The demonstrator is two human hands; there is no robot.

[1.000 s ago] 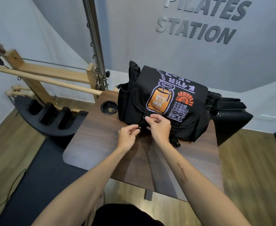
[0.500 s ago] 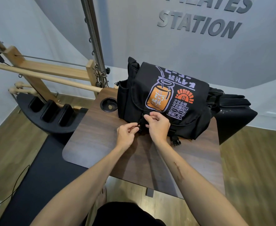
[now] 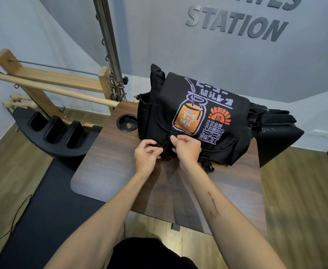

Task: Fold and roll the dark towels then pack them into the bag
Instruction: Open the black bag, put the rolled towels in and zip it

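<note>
The near half of the bench [image 3: 108,171] lies bare on both sides of the two forearms, so a hand could come in low from the front or the left edge without meeting anything. The bag [image 3: 198,117] fills the far middle of the bench, with a round cup hole [image 3: 127,122] just beside its left side and a dark pad [image 3: 275,140] crowding its right. On the far left, a steel pole [image 3: 108,47] and wooden bars [image 3: 48,88] block any approach from behind.
</note>
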